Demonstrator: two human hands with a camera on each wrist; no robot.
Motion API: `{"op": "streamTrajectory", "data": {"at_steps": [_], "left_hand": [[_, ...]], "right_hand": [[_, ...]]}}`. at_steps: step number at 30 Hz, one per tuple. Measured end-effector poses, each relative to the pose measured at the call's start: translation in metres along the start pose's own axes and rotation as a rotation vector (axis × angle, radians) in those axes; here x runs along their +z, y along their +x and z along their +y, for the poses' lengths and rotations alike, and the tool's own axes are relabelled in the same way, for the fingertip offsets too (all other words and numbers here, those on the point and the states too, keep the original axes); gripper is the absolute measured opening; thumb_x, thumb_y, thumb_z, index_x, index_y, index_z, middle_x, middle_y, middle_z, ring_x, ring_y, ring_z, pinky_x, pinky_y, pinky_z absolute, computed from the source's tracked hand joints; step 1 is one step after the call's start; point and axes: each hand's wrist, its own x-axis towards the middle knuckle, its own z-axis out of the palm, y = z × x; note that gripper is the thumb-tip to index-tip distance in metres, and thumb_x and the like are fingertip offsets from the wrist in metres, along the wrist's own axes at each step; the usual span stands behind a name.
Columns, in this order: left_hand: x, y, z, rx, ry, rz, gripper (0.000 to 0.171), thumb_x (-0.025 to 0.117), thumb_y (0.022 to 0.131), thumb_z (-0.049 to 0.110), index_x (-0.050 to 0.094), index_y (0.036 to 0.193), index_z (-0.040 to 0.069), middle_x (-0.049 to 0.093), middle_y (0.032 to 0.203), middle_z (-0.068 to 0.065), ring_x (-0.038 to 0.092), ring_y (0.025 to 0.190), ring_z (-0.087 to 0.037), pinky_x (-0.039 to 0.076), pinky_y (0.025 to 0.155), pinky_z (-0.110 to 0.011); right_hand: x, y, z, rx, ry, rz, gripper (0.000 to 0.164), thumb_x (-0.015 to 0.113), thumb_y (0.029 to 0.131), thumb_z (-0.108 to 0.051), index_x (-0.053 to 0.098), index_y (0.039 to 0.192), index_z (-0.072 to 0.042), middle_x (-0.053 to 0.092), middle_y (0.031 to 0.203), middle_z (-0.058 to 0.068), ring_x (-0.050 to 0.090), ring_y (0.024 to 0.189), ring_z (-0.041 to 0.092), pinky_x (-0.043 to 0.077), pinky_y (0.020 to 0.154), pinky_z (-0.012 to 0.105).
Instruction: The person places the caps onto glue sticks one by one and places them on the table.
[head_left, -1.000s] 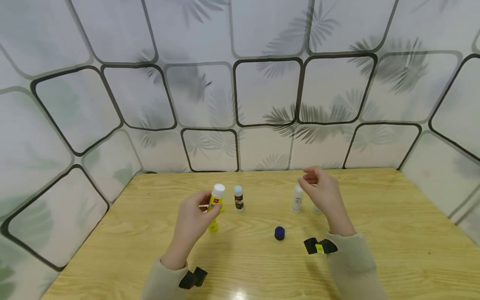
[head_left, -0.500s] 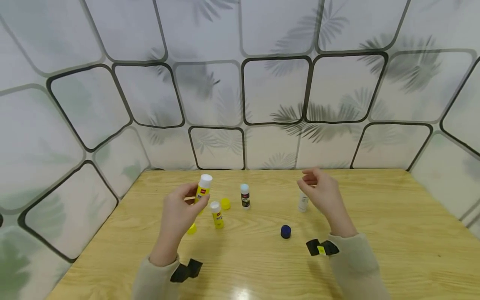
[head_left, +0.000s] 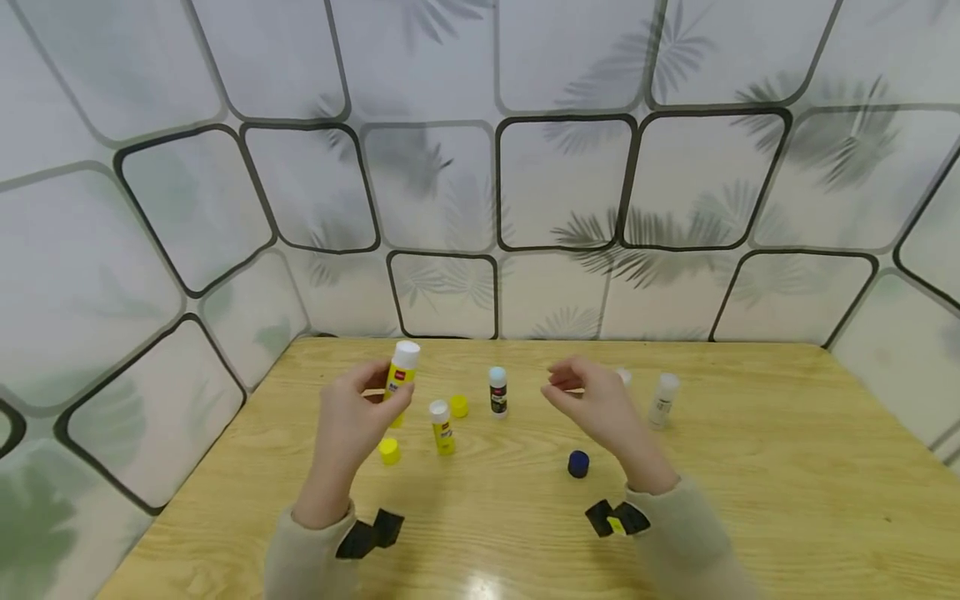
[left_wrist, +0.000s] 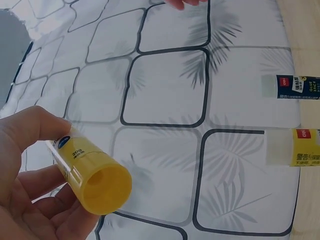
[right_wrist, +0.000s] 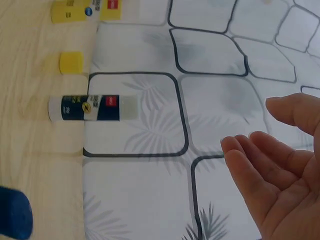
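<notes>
While a pale wall covering (head_left: 558, 183) with rounded outlines and grey leaf prints rose behind the dark-labelled glue stick (head_left: 498, 400), the wood-grain bench (head_left: 510, 508) spread beneath it and out to both sides. On the near side of the dark-labelled glue stick, the left sleeve (head_left: 307, 554) came in to its left and the right sleeve (head_left: 690, 537) to its right, both beige, with black pieces (head_left: 371, 533) at the cuffs.

The left hand (head_left: 356, 412) hung left of the dark-labelled glue stick, its grip clamped on a yellow glue stick (head_left: 400, 375), thumb on one side and fingers on the other. That stick leaned slightly, white top up; the left wrist view showed its hollow yellow base. The right hand (head_left: 596, 408) hung right of the dark-labelled glue stick, its grip apart, a gap lying between the thumb and the loosely bent fingers.

Farther right of the dark-labelled glue stick stood a white tube (head_left: 662, 402), its print too small to read. Left of the same landmark and nearer the person stood a smaller yellow stick (head_left: 442, 429), also white-topped.

A dark blue cap (head_left: 578, 464) sat to the landmark's near right, one yellow cap (head_left: 459, 406) near its left side, and another yellow cap (head_left: 389, 451) farther left and closer to the person.
</notes>
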Motion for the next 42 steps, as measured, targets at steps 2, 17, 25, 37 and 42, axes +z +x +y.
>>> {"op": "streamTrajectory", "data": {"at_steps": [2, 17, 25, 37, 42], "left_hand": [[-0.005, 0.000, 0.001, -0.011, 0.011, 0.011, 0.025, 0.069, 0.073, 0.003, 0.064, 0.097, -0.005, 0.063, 0.090, -0.016, 0.060, 0.079, -0.025, 0.051, 0.065, -0.034], [-0.021, -0.001, 0.000, -0.067, 0.001, 0.068, 0.026, 0.070, 0.073, 0.005, 0.065, 0.097, -0.002, 0.064, 0.089, -0.013, 0.060, 0.079, -0.021, 0.051, 0.066, -0.032], [-0.028, -0.001, -0.001, -0.037, -0.005, 0.093, 0.024, 0.070, 0.073, 0.005, 0.065, 0.096, -0.002, 0.064, 0.088, -0.013, 0.060, 0.078, -0.021, 0.051, 0.064, -0.033], [-0.038, -0.002, 0.002, -0.059, -0.044, 0.113, 0.025, 0.069, 0.075, 0.006, 0.065, 0.098, -0.002, 0.064, 0.089, -0.013, 0.060, 0.079, -0.021, 0.051, 0.066, -0.032], [-0.047, -0.002, 0.002, -0.091, -0.047, 0.141, 0.027, 0.070, 0.074, 0.005, 0.064, 0.099, -0.002, 0.064, 0.090, -0.012, 0.059, 0.079, -0.018, 0.050, 0.064, -0.025]], "right_hand": [[0.012, 0.001, -0.005, -0.011, 0.016, -0.026, 0.027, 0.062, 0.083, -0.014, 0.058, 0.106, -0.001, 0.061, 0.095, 0.008, 0.059, 0.086, 0.020, 0.048, 0.074, 0.033], [0.095, 0.009, -0.040, -0.171, 0.015, -0.274, 0.022, 0.063, 0.082, -0.014, 0.061, 0.098, 0.001, 0.061, 0.090, 0.008, 0.058, 0.082, 0.016, 0.048, 0.072, 0.026], [0.134, 0.016, -0.051, -0.218, -0.102, -0.339, 0.027, 0.066, 0.079, -0.017, 0.061, 0.101, -0.002, 0.062, 0.092, 0.008, 0.058, 0.081, 0.015, 0.046, 0.070, 0.023], [0.172, 0.029, -0.055, -0.117, -0.141, -0.439, 0.036, 0.066, 0.080, -0.018, 0.059, 0.110, 0.001, 0.061, 0.100, 0.009, 0.058, 0.090, 0.018, 0.047, 0.072, 0.028], [0.181, 0.035, -0.058, -0.124, -0.186, -0.444, 0.035, 0.067, 0.079, -0.017, 0.059, 0.109, -0.001, 0.062, 0.102, 0.007, 0.057, 0.091, 0.016, 0.047, 0.074, 0.029]]}}
